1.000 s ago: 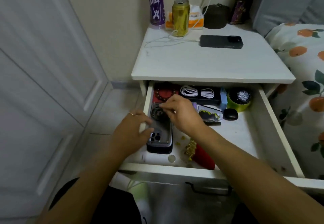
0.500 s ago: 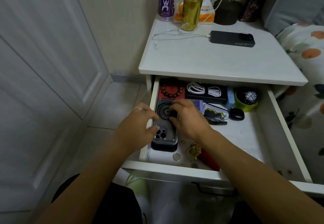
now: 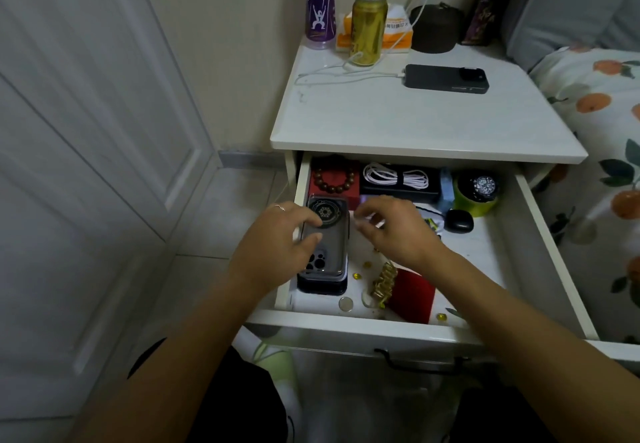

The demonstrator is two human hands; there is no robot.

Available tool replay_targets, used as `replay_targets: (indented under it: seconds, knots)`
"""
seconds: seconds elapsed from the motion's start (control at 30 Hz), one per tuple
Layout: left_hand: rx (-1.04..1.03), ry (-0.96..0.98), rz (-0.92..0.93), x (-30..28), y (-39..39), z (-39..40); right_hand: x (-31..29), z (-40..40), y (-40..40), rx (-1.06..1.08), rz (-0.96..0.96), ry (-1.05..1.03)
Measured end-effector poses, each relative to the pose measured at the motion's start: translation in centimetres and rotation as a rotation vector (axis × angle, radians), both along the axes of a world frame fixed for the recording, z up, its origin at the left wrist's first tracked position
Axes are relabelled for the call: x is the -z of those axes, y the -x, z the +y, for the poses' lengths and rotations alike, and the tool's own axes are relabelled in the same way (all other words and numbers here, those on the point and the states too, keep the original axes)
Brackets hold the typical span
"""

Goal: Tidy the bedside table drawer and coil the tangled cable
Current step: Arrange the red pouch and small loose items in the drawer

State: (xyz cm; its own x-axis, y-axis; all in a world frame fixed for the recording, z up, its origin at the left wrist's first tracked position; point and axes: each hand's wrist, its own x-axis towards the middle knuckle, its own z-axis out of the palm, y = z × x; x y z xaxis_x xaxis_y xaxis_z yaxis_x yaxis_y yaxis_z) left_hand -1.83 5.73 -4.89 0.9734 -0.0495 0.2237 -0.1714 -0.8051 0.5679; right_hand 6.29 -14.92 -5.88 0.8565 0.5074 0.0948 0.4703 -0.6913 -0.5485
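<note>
- Steadying the stacked phone cases [image 3: 323, 255] at the drawer [image 3: 346, 326]'s left edge, the left hand [image 3: 277, 245] rests loosely spread fingers on top, probably squaring the pile;
- right hand [image 3: 391, 228], centre frame, fingers loosely curled, holding nothing I can make out;
- white coiled cable [image 3: 396, 176] lies upper-centre on a dark box.

The surface [image 3: 398, 124] looked like smooth, white-painted wood with a soft sheen, as did the drawer [image 3: 349, 326]. A gold can [image 3: 369, 28] gleamed like metal. The phone [image 3: 446, 78] on top was matt black. In the drawer, the clear case [image 3: 329, 245] looked like glossy plastic, the beads [image 3: 334, 179] like polished wood, the coiled cable [image 3: 394, 176] white and smooth.
</note>
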Motion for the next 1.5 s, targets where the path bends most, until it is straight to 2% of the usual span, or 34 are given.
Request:
replay_targets:
  seconds: [0.1,0.23,0.37,0.63,0.7,0.83,0.93,1.07,1.23,1.33,1.5]
  knots:
    - [0.123,0.041,0.051,-0.6,-0.4,-1.1,-0.8,-3.7,1.0,0.004,0.133,0.044]
    - [0.236,-0.003,0.318,-1.3,-1.7,-4.4,-1.0,-8.0,1.9,0.007,0.247,0.132]
    - [0.364,-0.185,0.501,-0.7,-4.1,-7.8,-0.7,-10.6,2.6,0.039,0.369,0.205]
    - [0.61,-0.684,0.501,3.0,-6.4,-13.0,0.3,-13.4,1.9,-0.008,0.505,0.403]
    - [0.61,-0.602,0.514,3.6,-6.5,-12.9,0.4,-14.1,1.7,0.007,0.507,0.455]
    - [0.435,-0.181,0.541,3.1,-7.3,-12.5,0.6,-14.4,1.6,-0.009,0.502,0.652]
    - [0.296,0.02,0.584,2.7,-7.5,-12.0,0.2,-13.2,2.1,-0.103,0.495,0.823]
    - [0.253,0.044,0.631,2.5,-7.2,-11.6,0.8,-11.8,2.1,-0.199,0.387,0.937]
    - [0.255,0.028,0.645,2.1,-6.6,-11.6,1.3,-10.9,2.1,-0.189,0.428,0.906]
    - [0.25,0.091,0.638,2.0,-6.5,-11.7,1.2,-11.1,1.7,-0.094,0.469,0.824]
    - [0.237,0.236,0.681,1.6,-6.2,-11.5,0.9,-12.2,0.7,0.109,0.39,0.645]
